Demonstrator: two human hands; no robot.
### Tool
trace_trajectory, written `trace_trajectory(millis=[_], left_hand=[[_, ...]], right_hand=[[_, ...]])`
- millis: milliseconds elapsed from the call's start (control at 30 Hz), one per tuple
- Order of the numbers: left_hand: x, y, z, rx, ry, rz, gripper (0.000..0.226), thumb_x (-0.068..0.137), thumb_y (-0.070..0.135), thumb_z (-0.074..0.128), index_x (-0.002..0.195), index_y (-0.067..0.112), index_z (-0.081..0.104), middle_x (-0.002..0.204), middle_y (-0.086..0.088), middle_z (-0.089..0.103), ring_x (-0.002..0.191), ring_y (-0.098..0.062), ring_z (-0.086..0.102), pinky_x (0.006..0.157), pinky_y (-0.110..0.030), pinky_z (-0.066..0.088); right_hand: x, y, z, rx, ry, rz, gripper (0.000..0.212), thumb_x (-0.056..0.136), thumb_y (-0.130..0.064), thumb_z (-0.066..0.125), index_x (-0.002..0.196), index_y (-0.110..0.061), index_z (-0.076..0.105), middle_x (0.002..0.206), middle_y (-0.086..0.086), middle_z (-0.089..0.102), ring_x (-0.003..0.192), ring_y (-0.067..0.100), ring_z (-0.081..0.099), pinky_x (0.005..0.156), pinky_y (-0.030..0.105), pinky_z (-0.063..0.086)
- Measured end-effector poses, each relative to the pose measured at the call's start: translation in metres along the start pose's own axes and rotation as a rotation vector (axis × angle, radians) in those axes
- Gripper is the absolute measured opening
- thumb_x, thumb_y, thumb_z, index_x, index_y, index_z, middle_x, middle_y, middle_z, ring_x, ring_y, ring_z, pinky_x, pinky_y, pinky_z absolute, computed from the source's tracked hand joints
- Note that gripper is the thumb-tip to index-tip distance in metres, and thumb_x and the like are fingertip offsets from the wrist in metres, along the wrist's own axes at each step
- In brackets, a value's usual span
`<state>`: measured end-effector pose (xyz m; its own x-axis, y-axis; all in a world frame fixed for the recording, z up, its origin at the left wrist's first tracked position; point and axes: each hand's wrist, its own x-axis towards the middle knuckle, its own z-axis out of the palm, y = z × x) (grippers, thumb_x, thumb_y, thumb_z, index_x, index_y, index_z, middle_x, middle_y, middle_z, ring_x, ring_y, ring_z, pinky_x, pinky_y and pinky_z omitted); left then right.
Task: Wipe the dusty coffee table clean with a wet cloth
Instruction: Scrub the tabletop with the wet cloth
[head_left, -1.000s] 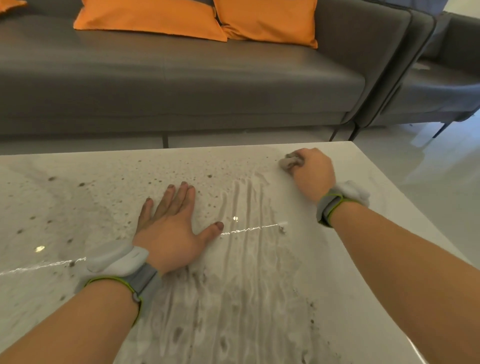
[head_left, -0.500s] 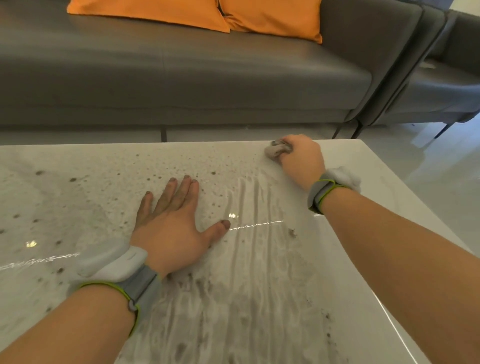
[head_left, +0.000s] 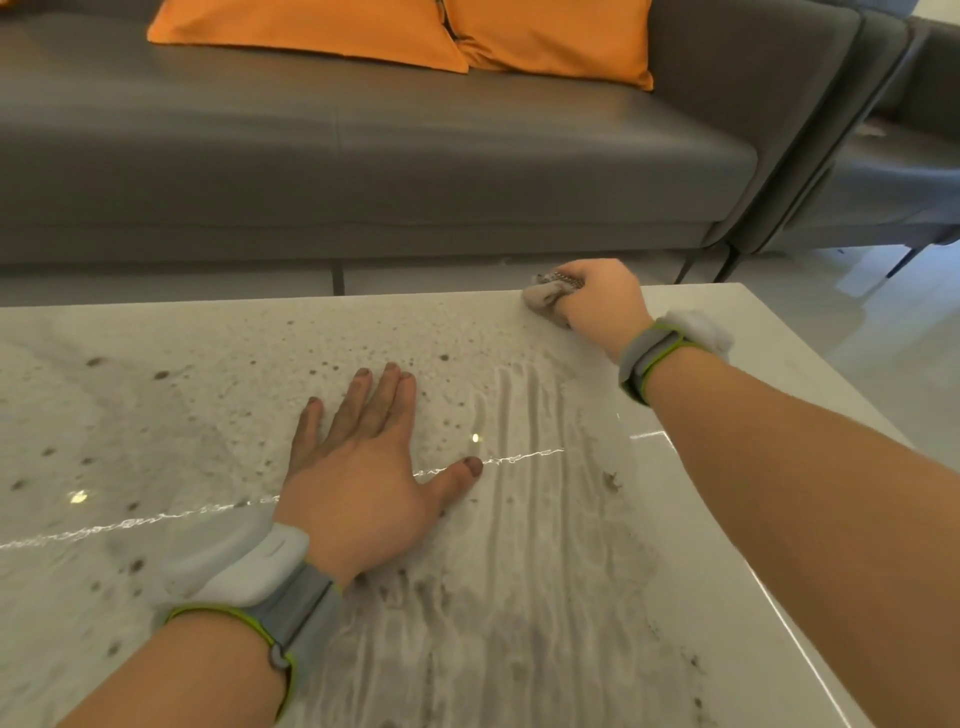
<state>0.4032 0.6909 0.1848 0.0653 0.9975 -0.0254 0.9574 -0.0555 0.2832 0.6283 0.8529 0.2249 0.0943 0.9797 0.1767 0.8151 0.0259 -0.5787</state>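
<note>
The cloth (head_left: 545, 297) is bunched into a wad and clenched in the right hand (head_left: 602, 301), the fingers curled round it so that only a grey lump shows past the knuckles. It is held at the far edge of the table (head_left: 779, 364), near the far right corner. The wadding is judged to concentrate pressure on the dust and to keep loose ends from trailing. The wad has little long axis to speak of; what shows of it juts leftward out of the fist, along the far edge.

The left hand (head_left: 358, 483) is laid flat on the top, well to the near left of the grip, fingers straight and spread, holding nothing; it is judged to serve as a brace while the other arm is stretched far forward.

Near of the grip, streaks run toward the body, and that band looks smeared rather than clean. Left of the grip, speckled dust is seen across the top, so much of the wiping is judged undone.
</note>
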Motion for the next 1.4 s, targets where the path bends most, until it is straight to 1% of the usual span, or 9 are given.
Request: trace_trajectory(millis=[67,167,333,467,567,700,900,1033,1400], left_hand=[[-0.001,0.0,0.0,0.004,-0.004,0.002,0.101,0.07,0.089,0.005,0.15,0.031,-0.015,0.155,0.018,-0.024,0.142,-0.004,-0.025,0.118,-0.041,-0.013],[-0.001,0.0,0.002,0.011,0.012,0.003,0.101,0.07,0.089,0.004,0.15,0.031,-0.016,0.155,0.019,-0.025,0.141,-0.003,-0.026,0.118,-0.04,-0.013],[0.0,-0.002,0.003,0.016,-0.006,0.005,0.102,0.068,0.091,0.005,0.15,0.032,-0.015,0.155,0.02,-0.023,0.141,-0.002,-0.025,0.117,-0.039,-0.013],[0.005,-0.002,-0.006,-0.024,-0.088,-0.013,0.101,0.07,0.088,0.018,0.152,0.034,-0.005,0.158,0.019,-0.011,0.145,-0.004,-0.014,0.119,-0.038,-0.008],[-0.013,0.001,-0.024,-0.052,-0.143,0.0,0.097,0.074,0.085,0.022,0.153,0.031,0.002,0.16,0.014,-0.003,0.148,-0.01,-0.004,0.121,-0.038,0.001],[-0.061,0.009,-0.025,-0.051,-0.226,0.01,0.099,0.074,0.086,0.023,0.153,0.03,0.003,0.161,0.011,-0.003,0.148,-0.014,-0.003,0.121,-0.04,0.005],[-0.159,0.01,-0.014,-0.075,-0.301,-0.013,0.102,0.066,0.091,0.018,0.151,0.039,0.003,0.16,0.014,-0.005,0.148,-0.012,-0.007,0.119,-0.041,0.001],[-0.225,0.009,-0.017,-0.002,-0.3,-0.02,0.098,0.067,0.091,0.018,0.15,0.042,0.001,0.16,0.015,-0.006,0.148,-0.013,-0.007,0.119,-0.042,0.002],[-0.343,0.007,-0.015,0.026,-0.242,-0.021,0.086,0.079,0.081,0.028,0.15,0.042,-0.001,0.16,0.015,-0.009,0.147,-0.01,-0.009,0.119,-0.043,-0.002]], right_hand=[[0.011,0.006,-0.009,0.082,0.088,0.124,0.03,0.082,-0.011,0.057,0.107,-0.016,0.073,0.105,0.012,0.071,0.105,0.033,0.063,0.09,0.042,0.053],[0.021,0.016,-0.008,-0.114,0.22,0.271,0.028,0.088,-0.012,0.049,0.106,-0.005,0.069,0.112,0.02,0.067,0.111,0.036,0.056,0.084,0.034,0.045],[0.01,-0.017,0.024,-0.124,0.065,0.004,0.033,0.086,-0.014,0.054,0.116,-0.017,0.068,0.117,0.014,0.065,0.113,0.034,0.057,0.091,0.033,0.046],[-0.008,-0.026,0.004,0.091,-0.1,0.009,0.033,0.079,-0.007,0.059,0.106,-0.018,0.073,0.105,0.007,0.072,0.104,0.029,0.065,0.089,0.041,0.054],[-0.054,-0.016,-0.049,0.168,-0.002,-0.012,0.022,0.076,-0.01,0.064,0.096,-0.015,0.073,0.09,0.004,0.073,0.085,0.025,0.066,0.076,0.039,0.056],[-0.135,0.017,-0.104,0.294,-0.026,0.172,0.018,0.077,-0.005,0.067,0.093,-0.013,0.07,0.076,0.008,0.071,0.058,0.022,0.063,0.053,0.034,0.053],[-0.268,0.03,-0.138,0.396,-0.065,0.322,0.032,0.075,0.007,0.054,0.089,-0.019,0.065,0.083,0.006,0.072,0.059,0.011,0.065,0.046,0.023,0.05],[-0.337,0.02,-0.156,0.419,-0.068,0.345,0.026,0.077,0.0,0.056,0.093,-0.019,0.064,0.084,0.006,0.07,0.065,0.019,0.065,0.047,0.021,0.048],[-0.455,0.047,-0.179,0.264,-0.045,0.401,0.027,0.071,-0.009,0.054,0.096,-0.016,0.063,0.091,0.011,0.069,0.073,0.029,0.066,0.067,0.044,0.059]])
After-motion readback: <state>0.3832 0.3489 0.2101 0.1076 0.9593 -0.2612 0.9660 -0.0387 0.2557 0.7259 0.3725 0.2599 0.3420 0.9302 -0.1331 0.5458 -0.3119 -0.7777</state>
